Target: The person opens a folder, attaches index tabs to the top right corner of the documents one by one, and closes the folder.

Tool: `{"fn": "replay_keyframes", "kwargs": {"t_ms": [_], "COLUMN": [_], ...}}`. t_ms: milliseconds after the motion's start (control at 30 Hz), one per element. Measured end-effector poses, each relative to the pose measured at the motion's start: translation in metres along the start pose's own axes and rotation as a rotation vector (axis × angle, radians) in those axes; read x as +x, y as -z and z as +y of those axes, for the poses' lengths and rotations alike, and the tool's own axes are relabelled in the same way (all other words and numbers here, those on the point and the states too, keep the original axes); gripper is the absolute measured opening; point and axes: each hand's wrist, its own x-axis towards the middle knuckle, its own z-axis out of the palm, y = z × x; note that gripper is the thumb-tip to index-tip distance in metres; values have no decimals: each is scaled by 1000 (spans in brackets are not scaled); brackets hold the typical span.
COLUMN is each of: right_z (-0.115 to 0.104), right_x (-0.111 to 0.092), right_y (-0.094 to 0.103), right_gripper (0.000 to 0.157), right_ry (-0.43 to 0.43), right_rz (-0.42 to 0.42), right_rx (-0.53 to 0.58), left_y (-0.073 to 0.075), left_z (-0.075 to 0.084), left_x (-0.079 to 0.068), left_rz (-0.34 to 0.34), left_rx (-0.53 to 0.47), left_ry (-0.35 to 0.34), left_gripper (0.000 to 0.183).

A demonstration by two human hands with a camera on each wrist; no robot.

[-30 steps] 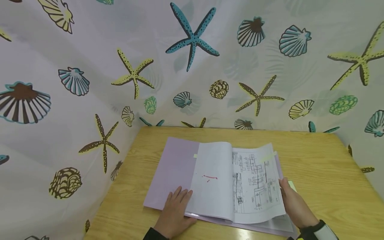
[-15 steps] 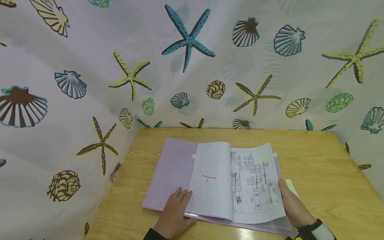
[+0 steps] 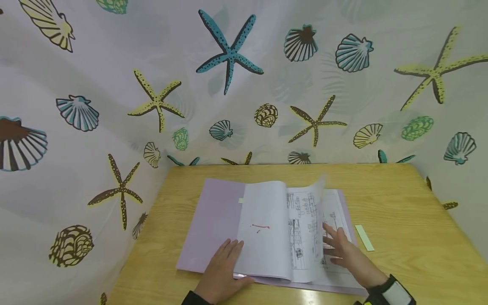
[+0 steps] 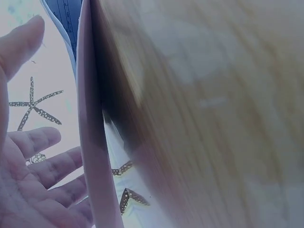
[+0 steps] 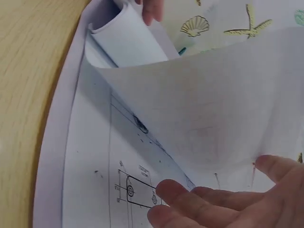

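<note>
A lilac folder (image 3: pixel 213 220) lies open on the wooden table, with white sheets inside. Blank white paper (image 3: pixel 263 250) with a small red mark covers the left side; the right side bears printed technical drawings. My left hand (image 3: pixel 221 273) rests with extended fingers on the folder's lower left part, at the paper's edge. One drawing sheet (image 5: pixel 204 104) stands lifted and curved toward the left. Behind it, my right hand (image 3: pixel 350 256) has its fingers spread, and the thumb touches the sheet in the right wrist view. Another drawing (image 5: pixel 137 190) shows beneath.
A pale green strip (image 3: pixel 364 238) lies on the wooden table (image 3: pixel 396 203), right of the folder. A white curtain (image 3: pixel 171 38) printed with starfish and shells surrounds the table at the back and sides.
My right hand has moved left from the folder's right edge, and the drawing sheet has lifted and swung left, uncovering another drawing. The left hand stays in place. The head view has shifted slightly.
</note>
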Motion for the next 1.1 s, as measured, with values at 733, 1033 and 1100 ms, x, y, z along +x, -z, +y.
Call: {"fn": "replay_keyframes", "kwargs": {"t_ms": [733,1033,1100], "right_z": [0,7,8], "right_x": [28,32,32], "right_y": [-69,-74,-75], "right_gripper": [50,49,48], "right_ry": [231,275,292], "right_rz": [-48,-24,-15], "right_rx": [-644,-773,-787], "left_y": [7,-3,-5], "left_z": [8,1,1], "left_x": [2,2,3], "left_rz": [125,102,90], "left_rx": [-158,-43,-38], "left_ry": [36,17,-1], "left_gripper": [105,76,75]}}
